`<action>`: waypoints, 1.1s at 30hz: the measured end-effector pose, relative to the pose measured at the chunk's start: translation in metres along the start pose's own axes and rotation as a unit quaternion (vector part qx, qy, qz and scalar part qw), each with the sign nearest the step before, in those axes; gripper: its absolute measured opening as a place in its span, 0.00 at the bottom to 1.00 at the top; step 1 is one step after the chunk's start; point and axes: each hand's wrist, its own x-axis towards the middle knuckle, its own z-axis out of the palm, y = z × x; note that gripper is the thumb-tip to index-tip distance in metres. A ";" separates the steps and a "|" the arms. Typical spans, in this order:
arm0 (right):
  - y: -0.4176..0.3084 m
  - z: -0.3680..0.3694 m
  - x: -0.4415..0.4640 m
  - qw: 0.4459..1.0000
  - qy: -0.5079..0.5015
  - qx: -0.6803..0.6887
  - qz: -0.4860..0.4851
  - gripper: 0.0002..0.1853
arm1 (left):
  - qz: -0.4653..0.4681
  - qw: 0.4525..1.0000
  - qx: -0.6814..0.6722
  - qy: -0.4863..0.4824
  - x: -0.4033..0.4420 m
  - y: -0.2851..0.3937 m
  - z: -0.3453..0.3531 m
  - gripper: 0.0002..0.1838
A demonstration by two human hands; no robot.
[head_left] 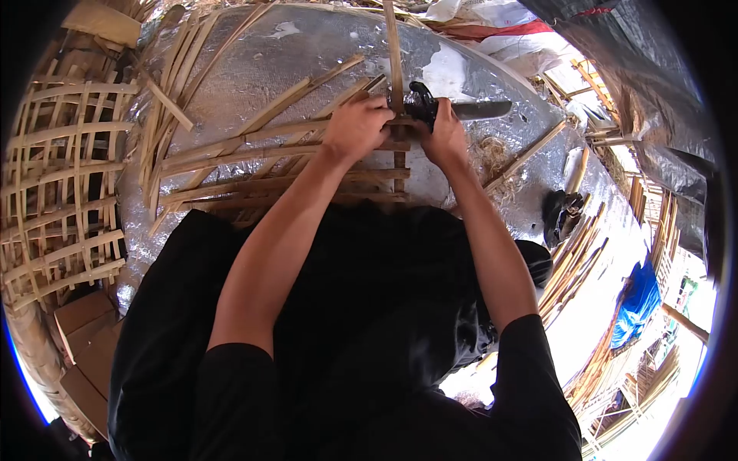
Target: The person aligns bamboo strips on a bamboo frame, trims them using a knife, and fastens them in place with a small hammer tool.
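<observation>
My left hand (359,127) is closed, fingers bent over a bamboo slat (286,131) by the crosspiece (400,173). My right hand (447,137) curls beside a black handle (422,98); I can't tell whether it's gripped. A knife blade (486,111) points right. The slat lies left, over silvery sheeting (300,55).

Wrinkled silvery sheet (238,84) is the work surface. Loose bamboo-like strips (174,108) lie heaped at left, slats (204,156) spread across near centre, shavings tangle (490,156) sits right, slanting stick (530,154) just beside it.
</observation>
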 end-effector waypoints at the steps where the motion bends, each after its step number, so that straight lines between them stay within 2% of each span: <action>1: 0.001 0.002 0.001 1.000 0.006 -0.002 -0.004 0.30 | -0.001 1.000 -0.006 0.001 0.000 0.001 -0.002 0.13; 2: 0.000 0.002 0.000 1.000 0.013 -0.003 -0.006 0.30 | 0.000 1.000 -0.011 0.001 0.000 0.001 -0.003 0.13; 5: -0.004 -0.001 -0.010 0.987 0.124 -0.079 -0.057 0.27 | 0.053 0.992 -0.060 0.093 -0.007 -0.014 0.012 0.13; 8: -0.028 -0.030 -0.035 0.991 0.022 0.104 0.087 0.24 | 0.042 0.993 -0.009 0.112 -0.010 -0.008 0.004 0.13; 9: -0.044 -0.040 -0.044 0.996 0.017 0.063 0.059 0.21 | 0.030 0.994 -0.002 0.109 -0.010 -0.008 0.002 0.13; 12: -0.087 -0.071 -0.054 0.995 -0.038 0.065 0.061 0.21 | 0.000 0.996 0.006 0.093 -0.013 -0.006 0.005 0.12; 15: -0.115 -0.083 -0.053 0.991 0.057 0.121 0.015 0.20 | -0.029 0.996 0.014 0.087 -0.014 -0.010 0.013 0.12; 18: -0.082 -0.052 -0.054 0.999 -0.010 -0.039 -0.034 0.20 | -0.022 0.996 -0.040 0.079 -0.015 -0.016 0.013 0.11; 19: -0.075 -0.049 -0.049 0.993 -0.097 -0.057 0.026 0.20 | 0.020 0.993 -0.007 0.118 -0.015 -0.014 0.008 0.13; 22: -0.104 -0.078 -0.046 0.999 -0.014 -0.038 0.024 0.19 | 0.019 0.992 0.000 0.124 -0.011 -0.016 0.013 0.13; 23: -0.116 -0.087 -0.047 0.999 0.024 0.044 -0.002 0.19 | 0.004 0.993 -0.002 0.114 -0.016 -0.012 0.015 0.13; 24: -0.123 -0.091 -0.049 0.996 0.058 0.068 -0.013 0.19 | -0.003 0.994 0.001 0.106 -0.014 -0.011 0.013 0.13; 26: -0.090 -0.053 -0.054 0.993 0.093 -0.053 -0.045 0.18 | -0.023 0.996 -0.003 0.085 -0.011 -0.013 0.007 0.12; 28: -0.091 -0.058 -0.046 0.995 -0.053 -0.085 0.008 0.18 | -0.047 0.997 -0.026 0.051 -0.013 -0.012 0.009 0.11; 29: -0.093 -0.062 -0.038 0.988 -0.115 -0.100 0.036 0.18 | -0.028 0.998 -0.010 0.053 -0.005 -0.013 0.009 0.12; 31: -0.123 -0.089 -0.034 0.998 -0.039 -0.045 0.027 0.19 | -0.024 0.998 0.024 0.056 -0.012 -0.015 0.012 0.12; 33: -0.132 -0.094 -0.042 0.996 0.081 0.036 0.003 0.19 | -0.019 0.997 0.026 0.074 -0.016 -0.012 0.014 0.12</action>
